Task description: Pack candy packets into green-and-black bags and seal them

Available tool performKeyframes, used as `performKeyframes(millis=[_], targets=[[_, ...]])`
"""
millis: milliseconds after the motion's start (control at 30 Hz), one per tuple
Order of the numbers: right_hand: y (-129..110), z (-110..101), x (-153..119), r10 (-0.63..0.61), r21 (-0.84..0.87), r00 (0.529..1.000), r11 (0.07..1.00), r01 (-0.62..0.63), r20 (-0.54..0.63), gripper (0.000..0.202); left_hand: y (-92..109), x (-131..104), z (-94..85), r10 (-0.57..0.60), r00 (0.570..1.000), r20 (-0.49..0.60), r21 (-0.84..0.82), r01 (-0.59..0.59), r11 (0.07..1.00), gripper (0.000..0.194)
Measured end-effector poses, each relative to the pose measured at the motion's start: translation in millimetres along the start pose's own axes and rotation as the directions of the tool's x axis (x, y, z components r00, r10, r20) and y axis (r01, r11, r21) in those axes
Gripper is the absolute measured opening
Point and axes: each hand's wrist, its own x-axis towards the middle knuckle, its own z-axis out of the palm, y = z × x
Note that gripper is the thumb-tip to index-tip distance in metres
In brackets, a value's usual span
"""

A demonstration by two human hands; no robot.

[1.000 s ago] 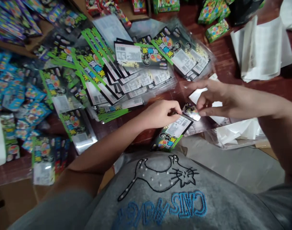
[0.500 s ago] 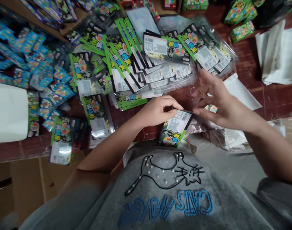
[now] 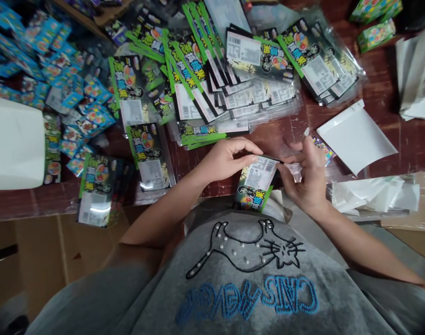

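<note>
My left hand (image 3: 229, 160) pinches the top edge of a black and green candy packet (image 3: 256, 181) between thumb and fingers. The packet has a white barcode label and hangs tilted at the table edge, against my grey shirt. My right hand (image 3: 306, 174) closes its thumb and a finger on the packet's right upper corner. A small whitish bit (image 3: 306, 132) shows at a raised finger of that hand; what it is I cannot tell. Just behind the right hand lies a small colourful box (image 3: 324, 150), partly hidden.
A pile of similar packets (image 3: 195, 70) covers the middle of the dark red table. Blue candy boxes (image 3: 48, 60) heap up at left, beside a white container (image 3: 15, 144). White paper (image 3: 357, 137) lies at right, with green boxes (image 3: 376, 35) behind.
My right hand has turned and drawn its spread fingers in, now gripping the packet's corner. The left hand still holds the packet. The whole view has shifted slightly.
</note>
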Motion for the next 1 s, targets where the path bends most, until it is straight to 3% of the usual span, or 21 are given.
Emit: performKeyframes(millis=[267,533,700,833,1000], targets=[[5,2,14,0.03,0.087,0.999,0.996,-0.033,0.029,0.095,3,-3,-3.6,0.037,0.999,-0.026,0.018,-0.037,0.999,0.017],[2,31,-1,0.031,0.032,0.997,0.999,-0.029,-0.074,0.094,-3,-9,-9.1,-0.042,0.998,-0.055,-0.016,0.041,0.999,0.02],[-6,25,2,0.054,0.172,0.999,0.984,-0.055,0.009,0.093,-8,-14,-4.7,-0.04,0.999,-0.03,-0.068,0.038,0.997,0.027],[-3,17,13,0.004,0.233,1.0,0.972,-0.007,0.015,0.096,-5,-11,-3.6,0.05,0.998,-0.045,-0.029,-0.052,0.998,0.017],[5,26,19,-0.069,0.282,0.996,0.956,0.083,-0.059,0.093,-8,-11,-6.7,0.041,0.996,-0.077,-0.09,-0.048,0.995,0.025]])
